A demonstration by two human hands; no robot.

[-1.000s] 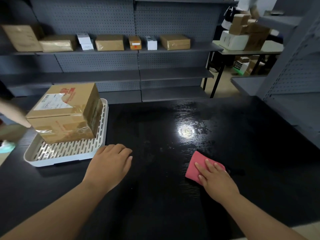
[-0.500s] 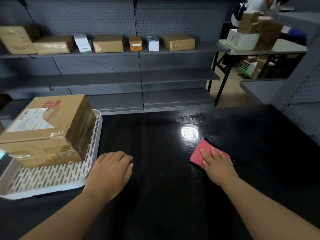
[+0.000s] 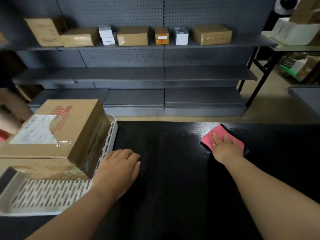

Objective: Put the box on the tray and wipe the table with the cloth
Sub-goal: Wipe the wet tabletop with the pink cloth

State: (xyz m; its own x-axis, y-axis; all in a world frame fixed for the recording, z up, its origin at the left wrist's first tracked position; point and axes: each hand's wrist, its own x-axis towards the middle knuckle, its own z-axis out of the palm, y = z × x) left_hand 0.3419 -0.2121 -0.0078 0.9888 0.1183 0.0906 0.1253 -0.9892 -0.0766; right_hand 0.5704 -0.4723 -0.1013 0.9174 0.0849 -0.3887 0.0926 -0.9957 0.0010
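A taped cardboard box [image 3: 57,134] with a shipping label rests on the white slotted tray [image 3: 43,196] at the left of the black table [image 3: 173,187]. My left hand [image 3: 119,168] lies flat on the table, palm down, just right of the tray's rim, holding nothing. My right hand [image 3: 225,148] presses flat on a pink cloth [image 3: 216,135] near the table's far edge, on the right. The hand covers the cloth's near part.
Grey pegboard shelving [image 3: 155,73] stands beyond the table, with several cardboard and white boxes on its upper shelf [image 3: 133,35]. A folding table [image 3: 294,44] piled with boxes stands at the far right. Blurred objects lie at the left edge.
My right hand has pushed the pink cloth away from me, toward the table's far edge. The left hand stays flat beside the tray. The view has shifted closer to the table.
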